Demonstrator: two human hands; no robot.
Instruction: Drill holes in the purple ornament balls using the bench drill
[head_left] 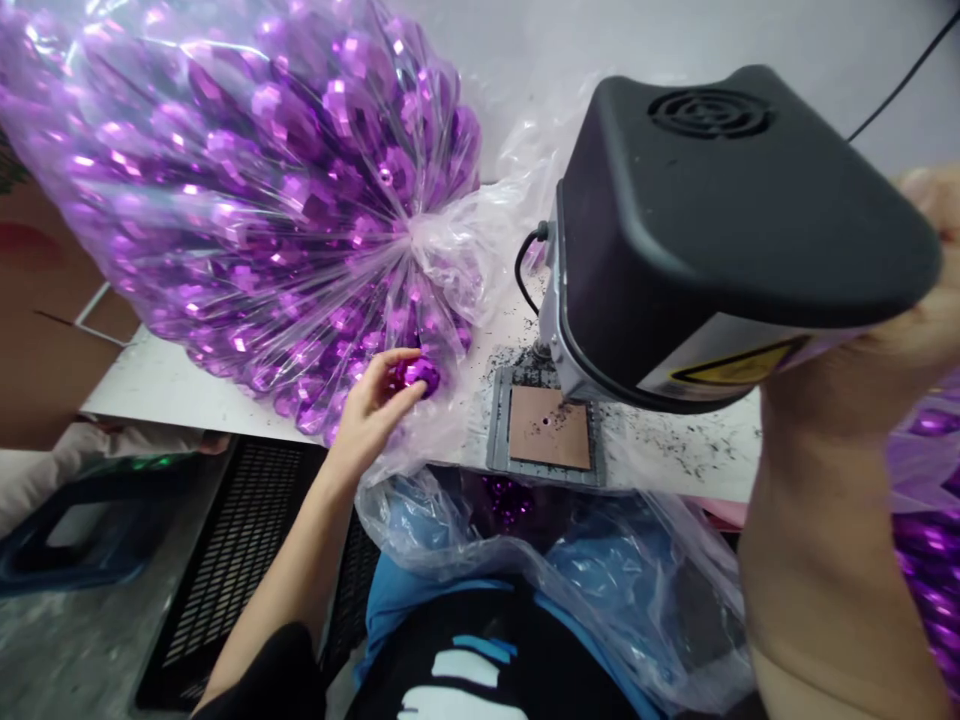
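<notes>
My left hand (375, 403) pinches a shiny purple faceted ball (420, 375) between thumb and fingers. It is beside the gathered neck of a big clear plastic bag (442, 250) full of similar balls. On the right, my right hand (919, 270) is raised, closed behind a black machine head (750, 210) with a round vent and a yellow warning label; the head hides its fingers and whatever they grip. Below the head, a brown square plate (550, 428) with a small hole in its middle lies on a grey base (499, 440).
Dark specks are scattered over the white table (682, 440) around the base. An open plastic bag (637, 590) hangs at the front edge over my lap, purple balls inside. More purple balls (930, 570) are at far right. A black crate (232, 550) stands at lower left.
</notes>
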